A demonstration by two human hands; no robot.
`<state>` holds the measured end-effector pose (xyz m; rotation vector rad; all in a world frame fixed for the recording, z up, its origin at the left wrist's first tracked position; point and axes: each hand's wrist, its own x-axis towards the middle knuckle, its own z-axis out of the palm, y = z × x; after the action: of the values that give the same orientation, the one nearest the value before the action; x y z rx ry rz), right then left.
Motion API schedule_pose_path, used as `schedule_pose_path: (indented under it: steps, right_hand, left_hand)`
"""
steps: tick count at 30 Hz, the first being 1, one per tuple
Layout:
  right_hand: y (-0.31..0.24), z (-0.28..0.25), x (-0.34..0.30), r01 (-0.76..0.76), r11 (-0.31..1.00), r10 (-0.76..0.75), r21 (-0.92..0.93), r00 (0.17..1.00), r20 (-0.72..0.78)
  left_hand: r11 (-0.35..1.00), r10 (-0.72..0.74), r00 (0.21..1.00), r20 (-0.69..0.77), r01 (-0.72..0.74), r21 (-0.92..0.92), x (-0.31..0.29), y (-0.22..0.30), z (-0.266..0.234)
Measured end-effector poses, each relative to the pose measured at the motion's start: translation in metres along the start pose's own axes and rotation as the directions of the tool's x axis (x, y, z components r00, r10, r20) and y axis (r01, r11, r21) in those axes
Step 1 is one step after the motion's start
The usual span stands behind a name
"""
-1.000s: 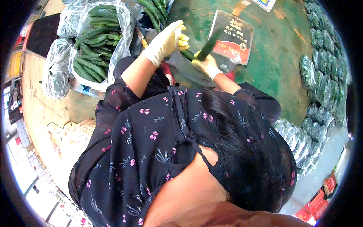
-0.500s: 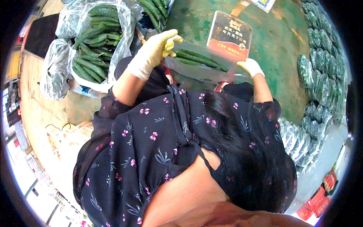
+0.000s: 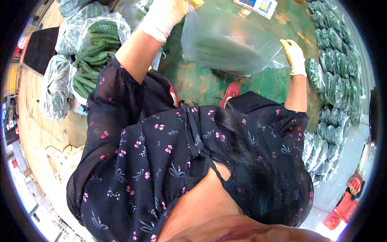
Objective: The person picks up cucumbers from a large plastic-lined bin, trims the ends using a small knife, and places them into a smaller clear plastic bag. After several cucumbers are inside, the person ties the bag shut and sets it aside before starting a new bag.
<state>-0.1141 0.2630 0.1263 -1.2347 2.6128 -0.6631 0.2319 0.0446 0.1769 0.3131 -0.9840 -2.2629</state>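
Stretched between my gloved hands is a clear plastic bag (image 3: 266, 54). Long green cucumbers (image 3: 219, 48) show through it, smeared by motion. My left hand (image 3: 171, 14), in a pale yellow glove, is closed on the bag's left end near the top of the view; its fingertips are partly cut off. At the bag's right end, my right hand (image 3: 294, 56) pinches the plastic at a corner. The bag hangs above the green floor and hides most of the scale behind it.
On the left, a large open bag holds loose cucumbers (image 3: 98, 50), with tied clear bags (image 3: 56, 88) beside it. Rows of bagged cucumbers (image 3: 342, 68) line the right. A scale's display (image 3: 260, 6) stands ahead. Below are my red shoes (image 3: 230, 92).
Both hands have moved forward and wider apart, my left up and my right to the right. The bag has swung up with them and now covers the scale's plate.
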Motion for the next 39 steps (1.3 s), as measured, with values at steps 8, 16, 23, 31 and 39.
schedule_pose_path:
  steps: [8,16,23,31,39]
  right_hand:
    - [0.037,0.053,0.01,-0.095,0.965,0.074,-0.244,0.993,-0.095]
    - [0.054,0.08,0.009,-0.315,0.874,0.228,0.369,0.938,0.26]
    - [0.015,0.053,-0.012,-0.369,0.651,0.223,0.663,0.928,0.298]
    - [0.028,0.043,-0.016,-0.06,0.676,0.208,0.735,0.972,-0.112]
    - [0.004,0.04,-0.033,0.063,0.844,0.076,0.533,0.969,-0.234]
  left_hand:
    - [0.919,0.026,0.999,-0.022,-0.015,0.393,0.008,-0.106,-0.044]
    - [0.947,-0.064,0.979,-0.193,0.12,0.298,0.02,-0.168,-0.071]
    - [0.829,-0.048,0.973,-0.225,0.164,0.534,0.024,-0.18,-0.076]
    - [0.787,0.004,0.957,-0.29,0.175,0.591,0.018,-0.178,-0.069]
    - [0.674,0.092,0.97,-0.224,0.105,0.731,-0.009,-0.151,-0.066]
